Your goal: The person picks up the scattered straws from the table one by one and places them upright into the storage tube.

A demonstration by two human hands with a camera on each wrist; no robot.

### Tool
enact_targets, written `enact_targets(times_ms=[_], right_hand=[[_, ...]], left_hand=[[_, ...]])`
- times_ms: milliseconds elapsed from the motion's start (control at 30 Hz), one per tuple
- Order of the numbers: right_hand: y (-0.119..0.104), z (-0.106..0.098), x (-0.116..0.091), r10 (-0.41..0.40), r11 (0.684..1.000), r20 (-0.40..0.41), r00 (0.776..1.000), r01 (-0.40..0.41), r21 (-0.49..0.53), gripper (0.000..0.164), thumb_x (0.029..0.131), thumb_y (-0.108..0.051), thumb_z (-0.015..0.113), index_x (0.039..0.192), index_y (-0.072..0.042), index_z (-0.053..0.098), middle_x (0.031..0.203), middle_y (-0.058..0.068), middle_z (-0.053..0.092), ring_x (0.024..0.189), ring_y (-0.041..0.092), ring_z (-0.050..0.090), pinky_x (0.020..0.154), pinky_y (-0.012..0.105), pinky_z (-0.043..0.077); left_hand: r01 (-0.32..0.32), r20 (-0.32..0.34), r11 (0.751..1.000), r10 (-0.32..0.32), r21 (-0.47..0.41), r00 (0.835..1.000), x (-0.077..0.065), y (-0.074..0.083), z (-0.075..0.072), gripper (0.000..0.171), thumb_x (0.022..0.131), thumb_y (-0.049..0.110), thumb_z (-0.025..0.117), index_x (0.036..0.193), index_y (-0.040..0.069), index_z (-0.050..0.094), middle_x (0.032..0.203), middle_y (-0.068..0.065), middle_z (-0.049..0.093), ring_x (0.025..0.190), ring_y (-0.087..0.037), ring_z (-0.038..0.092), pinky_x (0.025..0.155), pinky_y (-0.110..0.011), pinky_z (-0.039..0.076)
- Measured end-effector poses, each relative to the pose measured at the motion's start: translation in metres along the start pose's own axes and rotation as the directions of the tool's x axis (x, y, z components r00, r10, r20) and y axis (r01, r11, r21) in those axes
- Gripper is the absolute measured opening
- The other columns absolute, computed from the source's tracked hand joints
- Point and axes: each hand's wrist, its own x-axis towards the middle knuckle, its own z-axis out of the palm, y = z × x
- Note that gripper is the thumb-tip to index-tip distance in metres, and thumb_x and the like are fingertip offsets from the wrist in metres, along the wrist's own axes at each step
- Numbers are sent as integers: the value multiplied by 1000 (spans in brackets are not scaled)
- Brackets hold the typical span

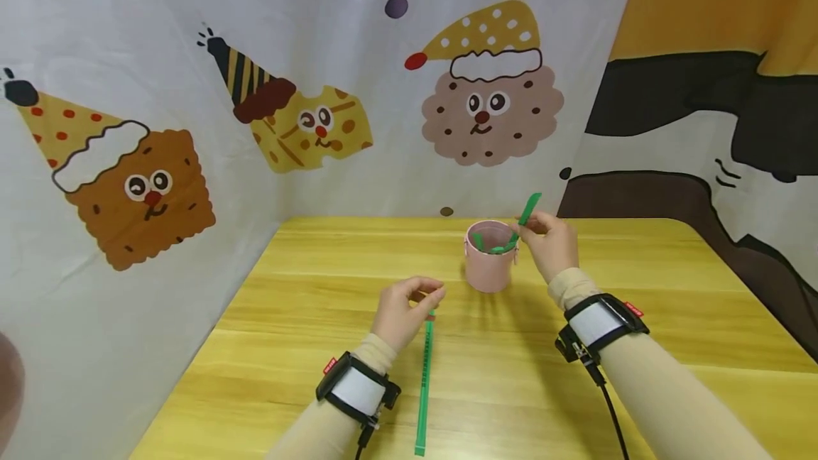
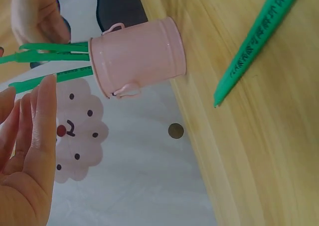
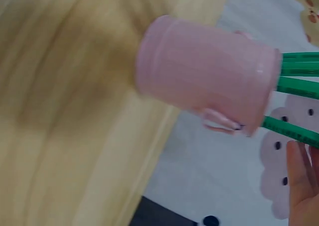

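Observation:
My right hand (image 1: 551, 240) pinches a flat green stick (image 1: 530, 208) at the right rim of a pink bucket (image 1: 488, 268). That stick's lower part reaches inside the bucket, where other green sticks (image 2: 75, 48) stand. In the right wrist view, the fingertips (image 3: 297, 171) lie beside a green stick (image 3: 289, 130) at the bucket's mouth. My left hand (image 1: 405, 311) hovers over the table with its fingers bent loosely and nothing between them. Below its fingertips, a long green stick (image 1: 424, 389) with black print lies on the table.
The bucket stands on a yellow wood-grain table (image 1: 307, 289), towards its far edge, with small handles on its sides. A white cloth (image 1: 332, 197) with cartoon biscuits hangs behind the table and to its left. Cables (image 1: 613, 403) trail from both wrist straps.

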Motion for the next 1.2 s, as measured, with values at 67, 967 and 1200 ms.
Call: enact_targets(times_ms=[67, 967, 1200], right_hand=[[9, 1, -3, -8, 998, 6, 1000, 8, -55, 21, 91, -18, 74, 103, -1, 74, 96, 22, 75, 93, 39, 71, 79, 47, 56], [30, -27, -24, 152, 969, 400, 904, -57, -240, 56, 90, -15, 71, 139, 4, 50, 121, 28, 65, 102, 45, 66, 83, 52, 57], [44, -38, -43, 192, 967, 435, 880, -93, -237, 62, 88, -21, 74, 139, 4, 49, 117, 26, 67, 99, 44, 66, 79, 50, 56]], left_hand=[[1, -1, 1000, -1, 1, 1000, 0, -1, 1, 20, 95, 15, 67, 106, 0, 73, 98, -16, 73, 80, -27, 71, 62, -34, 62], [123, -48, 989, -119, 86, 992, 18, -14, 0, 20, 92, 11, 70, 109, 0, 70, 95, -17, 71, 73, -20, 68, 57, -28, 61], [161, -12, 948, -164, 274, 986, 22, -28, 1, 27, 91, 15, 72, 111, -1, 69, 97, -15, 72, 74, -22, 68, 57, -25, 57]])
